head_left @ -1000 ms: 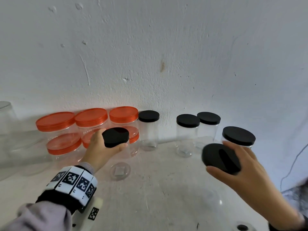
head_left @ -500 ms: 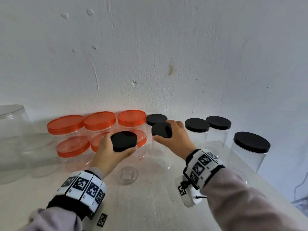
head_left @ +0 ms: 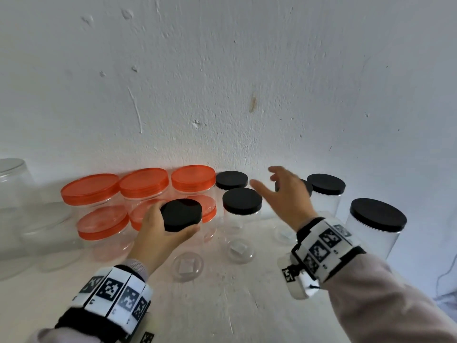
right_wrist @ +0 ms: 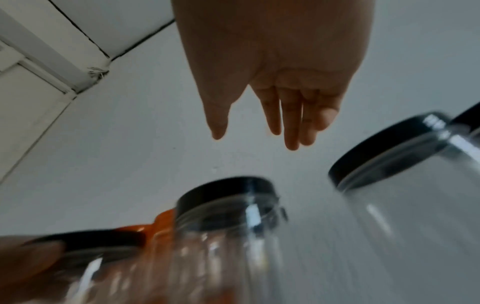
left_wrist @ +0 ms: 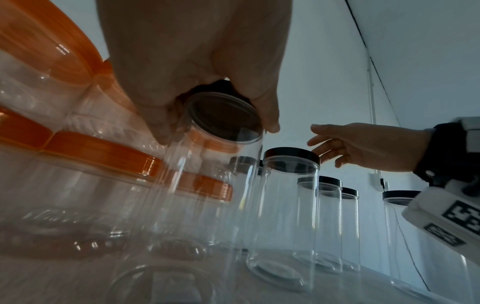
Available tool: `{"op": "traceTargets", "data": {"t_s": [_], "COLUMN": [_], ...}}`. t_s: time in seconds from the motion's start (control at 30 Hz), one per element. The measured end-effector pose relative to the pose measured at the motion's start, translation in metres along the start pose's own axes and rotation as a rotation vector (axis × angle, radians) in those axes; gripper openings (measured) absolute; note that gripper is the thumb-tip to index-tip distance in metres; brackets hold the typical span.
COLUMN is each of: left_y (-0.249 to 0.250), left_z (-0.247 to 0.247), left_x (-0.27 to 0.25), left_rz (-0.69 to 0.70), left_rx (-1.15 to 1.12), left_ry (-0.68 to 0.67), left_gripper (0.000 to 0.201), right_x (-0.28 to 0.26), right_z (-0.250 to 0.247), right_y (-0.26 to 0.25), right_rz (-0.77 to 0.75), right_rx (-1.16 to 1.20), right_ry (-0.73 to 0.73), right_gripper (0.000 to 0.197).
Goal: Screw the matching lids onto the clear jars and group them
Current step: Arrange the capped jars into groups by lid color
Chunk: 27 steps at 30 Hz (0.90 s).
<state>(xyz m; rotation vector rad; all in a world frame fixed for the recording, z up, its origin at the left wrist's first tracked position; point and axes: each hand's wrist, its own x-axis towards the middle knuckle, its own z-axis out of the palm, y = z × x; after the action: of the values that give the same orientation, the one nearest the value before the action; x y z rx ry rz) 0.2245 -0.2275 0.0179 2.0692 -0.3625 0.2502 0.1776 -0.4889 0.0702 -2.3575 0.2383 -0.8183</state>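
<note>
My left hand (head_left: 158,229) grips the black lid (head_left: 181,214) of a tall clear jar (left_wrist: 207,185) near the table's middle, thumb and fingers curled round the rim. Just right of it stands another tall clear jar (head_left: 241,233) capped with a black lid (head_left: 242,201). My right hand (head_left: 284,196) hovers above and to the right of that jar, fingers straight and spread, holding nothing. In the right wrist view the right hand (right_wrist: 272,115) hangs over the black lids (right_wrist: 226,193) without touching them.
Several orange-lidded jars (head_left: 143,181) are stacked in two rows at the back left. More black-lidded jars (head_left: 326,184) stand along the wall, and a wider one (head_left: 377,219) at the right. A large clear container (head_left: 14,194) is far left. The table edge runs at right.
My right hand has let go of the black-lidded jar it set beside the left one and lifted away to the right, fingers opening. My left hand keeps its grip.
</note>
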Motion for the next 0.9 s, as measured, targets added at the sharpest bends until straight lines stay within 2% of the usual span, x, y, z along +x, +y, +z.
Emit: {"op": "traceTargets", "data": {"t_s": [0.07, 0.1, 0.2, 0.27, 0.37, 0.53, 0.7, 0.9], "left_y": [0.000, 0.000, 0.000, 0.001, 0.002, 0.002, 0.001, 0.000], "left_z": [0.000, 0.000, 0.001, 0.000, -0.001, 0.000, 0.000, 0.000], "left_x": [0.001, 0.001, 0.001, 0.000, -0.002, -0.003, -0.003, -0.003], "left_rz": [0.003, 0.001, 0.000, 0.001, 0.001, 0.017, 0.014, 0.029], "left_rx": [-0.008, -0.010, -0.004, 0.001, 0.000, -0.016, -0.022, -0.012], "left_ry": [-0.002, -0.002, -0.001, -0.008, -0.022, -0.017, -0.019, -0.009], "left_gripper": [0.089, 0.089, 0.088, 0.093, 0.102, 0.100, 0.099, 0.094], "right_x": [0.013, 0.020, 0.037, 0.043, 0.048, 0.057, 0.072, 0.090], "right_z": [-0.016, -0.023, -0.034, -0.035, -0.033, -0.021, 0.001, 0.019], "right_y": [0.009, 0.014, 0.031, 0.038, 0.043, 0.042, 0.033, 0.038], "right_rz": [-0.004, 0.026, 0.160, 0.199, 0.219, 0.167, 0.153, 0.174], "right_rx": [-0.130, -0.216, -0.467, -0.525, -0.498, -0.473, -0.283, -0.179], "right_ry": [0.071, 0.044, -0.213, -0.352, -0.406, -0.343, -0.332, -0.329], "right_gripper": [0.061, 0.060, 0.063, 0.061, 0.061, 0.068, 0.057, 0.077]}}
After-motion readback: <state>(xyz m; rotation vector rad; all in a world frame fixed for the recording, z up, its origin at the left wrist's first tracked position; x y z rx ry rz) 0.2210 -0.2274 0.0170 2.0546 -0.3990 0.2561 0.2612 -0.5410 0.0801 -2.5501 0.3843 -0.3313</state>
